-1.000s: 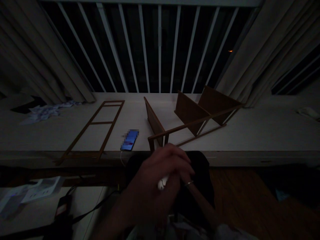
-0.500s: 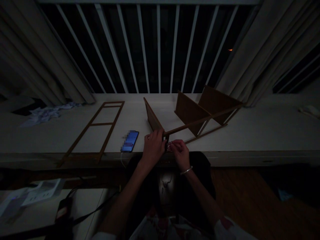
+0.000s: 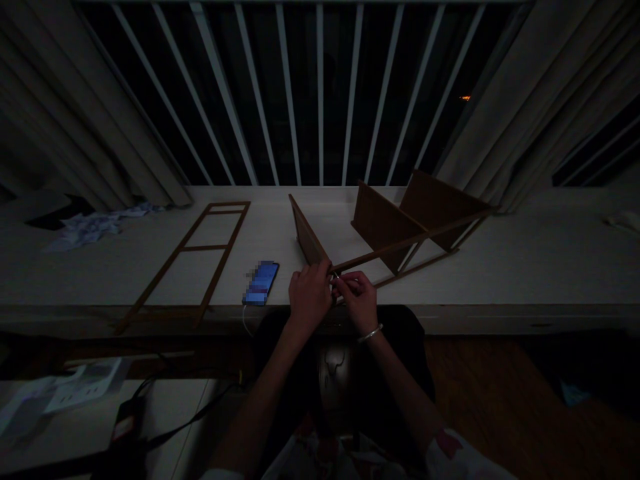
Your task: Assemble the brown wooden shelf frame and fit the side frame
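Note:
A partly joined wooden shelf [image 3: 390, 248] lies tilted on the white sill, several brown panels standing up from its side rails. My left hand [image 3: 311, 293] is closed round the shelf's near left corner, beside the leftmost panel [image 3: 309, 237]. Against that same corner, my right hand [image 3: 359, 297] pinches a small, thin, shiny piece [image 3: 337, 275] between thumb and fingers. Its exact kind is too small and dark to make out. The fingers of my left hand partly hide the joint.
A ladder-like wooden frame [image 3: 187, 249] lies to the left, its near end jutting over the sill edge. Between it and my hands is a lit phone [image 3: 261, 283] with a white cable. Crumpled cloth or paper [image 3: 90, 230] is at far left. Window bars [image 3: 320, 100] rise behind.
My right hand has moved slightly up and left, bringing the thin piece against the shelf's corner. My left hand keeps its hold there; the camera view has shifted a little.

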`<state>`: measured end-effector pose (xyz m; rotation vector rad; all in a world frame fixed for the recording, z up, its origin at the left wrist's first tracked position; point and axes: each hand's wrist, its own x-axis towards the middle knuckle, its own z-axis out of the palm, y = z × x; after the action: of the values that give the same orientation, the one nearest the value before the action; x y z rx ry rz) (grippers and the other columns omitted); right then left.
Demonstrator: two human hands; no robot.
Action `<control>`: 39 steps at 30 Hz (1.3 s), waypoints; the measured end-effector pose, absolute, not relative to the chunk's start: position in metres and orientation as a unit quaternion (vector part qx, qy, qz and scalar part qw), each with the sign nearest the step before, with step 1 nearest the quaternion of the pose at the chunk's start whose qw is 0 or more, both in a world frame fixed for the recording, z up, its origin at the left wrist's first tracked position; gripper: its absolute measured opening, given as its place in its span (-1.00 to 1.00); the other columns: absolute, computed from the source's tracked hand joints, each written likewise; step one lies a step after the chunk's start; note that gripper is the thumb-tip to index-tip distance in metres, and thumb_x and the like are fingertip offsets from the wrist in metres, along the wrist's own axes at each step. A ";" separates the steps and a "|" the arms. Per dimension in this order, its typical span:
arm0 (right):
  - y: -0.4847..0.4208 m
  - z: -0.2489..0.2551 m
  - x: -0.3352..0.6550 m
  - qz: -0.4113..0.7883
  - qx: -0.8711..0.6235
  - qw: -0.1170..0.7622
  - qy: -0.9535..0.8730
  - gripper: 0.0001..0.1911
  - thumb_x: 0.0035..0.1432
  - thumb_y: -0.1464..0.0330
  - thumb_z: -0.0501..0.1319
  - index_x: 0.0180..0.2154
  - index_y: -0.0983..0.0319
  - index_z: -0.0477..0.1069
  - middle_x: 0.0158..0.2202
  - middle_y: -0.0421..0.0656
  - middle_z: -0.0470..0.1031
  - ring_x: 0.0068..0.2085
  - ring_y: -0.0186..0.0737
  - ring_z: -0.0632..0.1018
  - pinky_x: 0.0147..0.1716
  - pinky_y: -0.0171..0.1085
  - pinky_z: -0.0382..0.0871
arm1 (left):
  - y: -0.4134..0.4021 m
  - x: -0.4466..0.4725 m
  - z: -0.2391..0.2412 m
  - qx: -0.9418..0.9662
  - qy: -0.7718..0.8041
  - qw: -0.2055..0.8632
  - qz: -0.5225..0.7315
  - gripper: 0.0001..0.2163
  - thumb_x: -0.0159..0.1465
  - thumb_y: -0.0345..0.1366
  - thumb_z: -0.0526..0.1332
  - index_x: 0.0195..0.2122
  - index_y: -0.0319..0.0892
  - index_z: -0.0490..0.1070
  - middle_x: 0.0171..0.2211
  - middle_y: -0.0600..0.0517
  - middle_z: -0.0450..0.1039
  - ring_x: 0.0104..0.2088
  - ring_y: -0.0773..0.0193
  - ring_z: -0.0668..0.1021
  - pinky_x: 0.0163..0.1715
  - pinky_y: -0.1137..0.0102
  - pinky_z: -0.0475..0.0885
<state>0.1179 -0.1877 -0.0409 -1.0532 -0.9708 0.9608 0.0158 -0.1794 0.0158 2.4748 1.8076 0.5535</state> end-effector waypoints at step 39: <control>-0.183 -0.047 0.119 0.418 -0.459 0.632 -0.464 -0.80 -0.06 0.26 0.19 -0.39 0.19 0.23 -0.50 -0.27 0.41 -0.47 -0.37 0.46 -0.49 -0.39 0.32 | -0.180 0.017 0.023 0.765 0.615 0.047 0.186 -0.79 0.21 -0.27 0.00 -0.13 -0.07 0.23 -0.27 0.00 0.42 -0.21 0.19 0.43 -0.23 0.33 0.23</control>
<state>0.1193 -0.1831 -0.0465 -1.0512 -1.0618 0.9575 0.0168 -0.1798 0.0230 2.3354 1.8756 0.5665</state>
